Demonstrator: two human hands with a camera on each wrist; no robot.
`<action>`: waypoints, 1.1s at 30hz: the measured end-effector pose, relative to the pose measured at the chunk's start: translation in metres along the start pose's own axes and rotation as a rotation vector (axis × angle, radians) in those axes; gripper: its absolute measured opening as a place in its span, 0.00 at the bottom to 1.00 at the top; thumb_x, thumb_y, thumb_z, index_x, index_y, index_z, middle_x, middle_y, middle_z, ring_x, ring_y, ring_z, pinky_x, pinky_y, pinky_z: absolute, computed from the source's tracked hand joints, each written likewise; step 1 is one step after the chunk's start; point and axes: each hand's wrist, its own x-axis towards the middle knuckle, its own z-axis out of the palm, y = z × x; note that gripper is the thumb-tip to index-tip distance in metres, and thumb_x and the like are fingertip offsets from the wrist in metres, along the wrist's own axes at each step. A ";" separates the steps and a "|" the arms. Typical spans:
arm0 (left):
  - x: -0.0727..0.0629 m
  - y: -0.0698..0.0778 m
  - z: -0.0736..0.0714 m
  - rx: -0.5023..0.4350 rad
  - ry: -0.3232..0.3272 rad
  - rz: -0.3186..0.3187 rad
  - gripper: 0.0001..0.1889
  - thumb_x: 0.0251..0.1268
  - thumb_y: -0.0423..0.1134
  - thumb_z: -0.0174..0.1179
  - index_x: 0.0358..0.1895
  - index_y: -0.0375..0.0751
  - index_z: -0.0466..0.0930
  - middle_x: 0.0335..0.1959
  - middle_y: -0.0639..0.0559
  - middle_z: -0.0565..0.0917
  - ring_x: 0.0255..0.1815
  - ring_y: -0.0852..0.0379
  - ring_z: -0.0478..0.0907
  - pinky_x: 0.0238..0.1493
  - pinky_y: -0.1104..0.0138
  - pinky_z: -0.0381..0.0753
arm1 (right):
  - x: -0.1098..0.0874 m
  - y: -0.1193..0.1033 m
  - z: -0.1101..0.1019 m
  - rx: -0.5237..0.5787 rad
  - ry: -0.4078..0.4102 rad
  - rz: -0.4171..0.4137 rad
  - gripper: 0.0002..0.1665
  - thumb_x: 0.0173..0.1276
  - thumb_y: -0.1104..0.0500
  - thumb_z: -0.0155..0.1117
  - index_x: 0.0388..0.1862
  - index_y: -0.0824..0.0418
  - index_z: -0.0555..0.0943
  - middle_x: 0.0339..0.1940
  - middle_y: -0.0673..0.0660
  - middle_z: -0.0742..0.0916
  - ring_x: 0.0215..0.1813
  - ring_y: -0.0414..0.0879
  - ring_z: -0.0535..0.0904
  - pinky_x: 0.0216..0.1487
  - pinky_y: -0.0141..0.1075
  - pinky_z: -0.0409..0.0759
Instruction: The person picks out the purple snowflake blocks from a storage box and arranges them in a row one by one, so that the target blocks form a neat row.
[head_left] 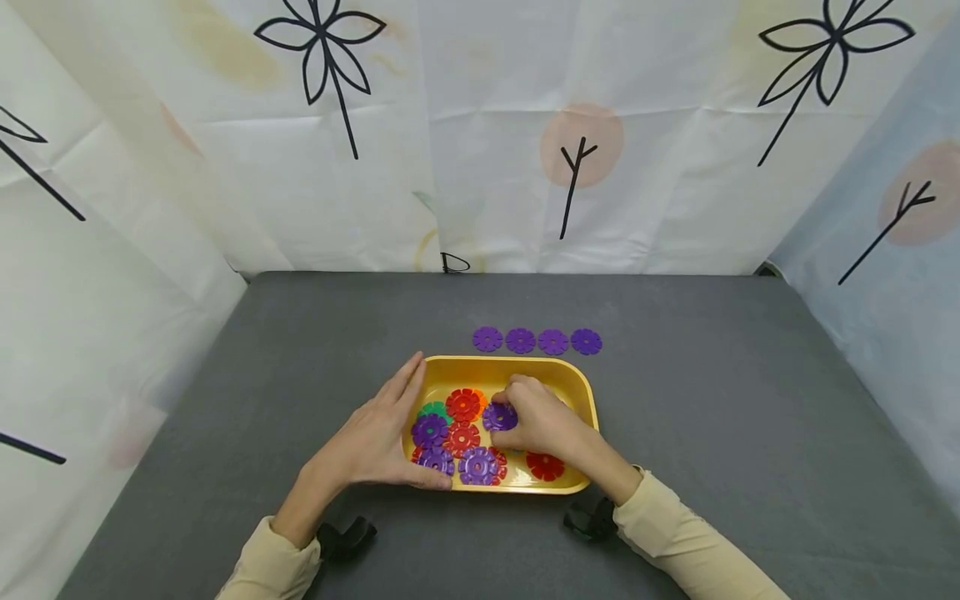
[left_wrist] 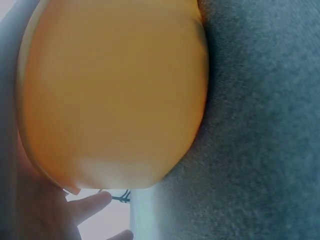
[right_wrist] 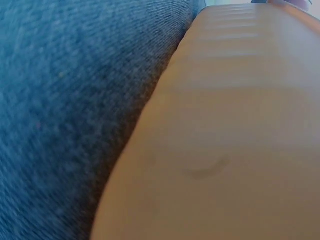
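Note:
A yellow plastic tray point(head_left: 517, 489) stands on the grey table, holding red, purple, green and orange flower-shaped discs. My left hand point(head_left: 378, 433) rests against the tray's left end, its fingers straight along the far corner and the thumb at the near rim. In the left wrist view, the tray's outer wall point(left_wrist: 115, 95) hides most of that hand point(left_wrist: 45, 215). Over the tray, my right hand point(head_left: 536, 417) pinches a purple flower disc point(head_left: 499, 417) between thumb and fingers. The right wrist view shows mainly the tray's side wall point(right_wrist: 225, 125).
Behind the tray, several purple flower discs point(head_left: 553, 342) lie in a row on the grey table point(head_left: 712, 400). A red disc point(head_left: 544, 467) lies apart at the tray's right. White printed curtains point(head_left: 495, 192) hang around the back and sides.

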 end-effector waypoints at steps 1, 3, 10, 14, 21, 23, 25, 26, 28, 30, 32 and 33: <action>0.002 0.000 0.000 0.001 0.018 -0.011 0.71 0.43 0.75 0.71 0.84 0.43 0.41 0.86 0.44 0.47 0.79 0.36 0.61 0.65 0.36 0.74 | 0.000 0.000 0.000 -0.003 0.007 -0.010 0.22 0.53 0.56 0.79 0.45 0.65 0.89 0.31 0.55 0.80 0.33 0.42 0.68 0.32 0.28 0.66; 0.007 0.001 -0.001 -0.019 0.065 -0.034 0.61 0.53 0.71 0.68 0.84 0.46 0.48 0.82 0.42 0.56 0.75 0.37 0.68 0.63 0.37 0.77 | 0.001 0.001 0.000 -0.005 0.021 -0.029 0.21 0.53 0.57 0.78 0.45 0.65 0.89 0.31 0.55 0.81 0.33 0.42 0.68 0.31 0.28 0.66; 0.047 -0.005 -0.001 -0.360 0.250 0.001 0.19 0.74 0.45 0.61 0.61 0.39 0.82 0.57 0.41 0.83 0.58 0.44 0.81 0.61 0.47 0.82 | 0.002 0.004 -0.001 -0.002 0.037 -0.032 0.24 0.53 0.57 0.79 0.48 0.66 0.89 0.33 0.55 0.82 0.33 0.41 0.69 0.32 0.28 0.67; 0.061 -0.014 0.005 -0.597 0.236 -0.044 0.15 0.78 0.42 0.57 0.53 0.37 0.87 0.51 0.39 0.88 0.50 0.44 0.86 0.53 0.55 0.87 | 0.002 0.004 0.000 0.011 0.033 -0.025 0.25 0.53 0.57 0.78 0.50 0.66 0.88 0.34 0.55 0.83 0.34 0.41 0.69 0.32 0.27 0.68; 0.062 -0.025 0.010 -0.737 0.116 -0.102 0.20 0.82 0.45 0.49 0.61 0.34 0.81 0.55 0.35 0.85 0.50 0.43 0.87 0.47 0.62 0.89 | 0.003 0.005 0.000 0.012 0.037 -0.018 0.27 0.54 0.57 0.78 0.52 0.67 0.88 0.36 0.56 0.83 0.35 0.41 0.70 0.33 0.27 0.70; 0.061 -0.026 0.009 -0.760 0.070 -0.110 0.21 0.83 0.47 0.47 0.63 0.35 0.80 0.57 0.36 0.85 0.51 0.44 0.87 0.49 0.63 0.89 | 0.003 0.006 0.000 0.006 0.035 -0.011 0.27 0.54 0.56 0.78 0.53 0.67 0.88 0.36 0.56 0.83 0.35 0.41 0.70 0.34 0.28 0.70; 0.061 -0.027 0.008 -0.779 0.031 -0.123 0.23 0.84 0.49 0.45 0.64 0.36 0.79 0.58 0.37 0.84 0.52 0.45 0.86 0.50 0.63 0.88 | 0.004 0.006 0.000 0.004 0.027 -0.004 0.28 0.54 0.56 0.78 0.53 0.67 0.88 0.37 0.56 0.83 0.36 0.41 0.70 0.34 0.28 0.69; 0.061 -0.027 0.008 -0.785 0.020 -0.126 0.23 0.84 0.49 0.44 0.65 0.36 0.78 0.58 0.37 0.84 0.53 0.45 0.86 0.51 0.63 0.88 | 0.004 0.007 0.000 0.005 0.023 -0.002 0.28 0.54 0.56 0.78 0.54 0.67 0.87 0.37 0.56 0.83 0.35 0.41 0.70 0.34 0.28 0.69; 0.061 -0.028 0.008 -0.791 0.013 -0.120 0.24 0.84 0.49 0.44 0.65 0.35 0.78 0.59 0.35 0.84 0.53 0.44 0.86 0.52 0.63 0.88 | 0.003 0.007 0.000 0.006 0.018 -0.001 0.28 0.54 0.56 0.78 0.54 0.67 0.87 0.36 0.56 0.83 0.35 0.41 0.70 0.34 0.28 0.68; 0.061 -0.028 0.009 -0.790 0.022 -0.113 0.24 0.84 0.50 0.44 0.65 0.34 0.77 0.59 0.34 0.84 0.54 0.43 0.86 0.52 0.62 0.88 | 0.003 0.007 -0.001 0.005 0.017 -0.005 0.29 0.54 0.56 0.78 0.54 0.67 0.87 0.36 0.56 0.82 0.35 0.42 0.70 0.34 0.28 0.68; 0.062 -0.028 0.011 -0.785 0.036 -0.104 0.24 0.84 0.49 0.44 0.65 0.34 0.78 0.59 0.33 0.84 0.53 0.42 0.86 0.52 0.61 0.88 | 0.003 0.008 0.000 0.006 0.018 -0.008 0.29 0.54 0.55 0.78 0.54 0.67 0.87 0.36 0.56 0.82 0.35 0.42 0.70 0.33 0.28 0.67; 0.062 -0.028 0.011 -0.785 0.043 -0.106 0.24 0.84 0.50 0.45 0.64 0.34 0.78 0.58 0.34 0.84 0.53 0.42 0.86 0.52 0.61 0.88 | 0.002 0.007 0.000 0.007 0.019 -0.010 0.29 0.55 0.55 0.78 0.55 0.66 0.87 0.36 0.55 0.82 0.35 0.42 0.69 0.33 0.28 0.67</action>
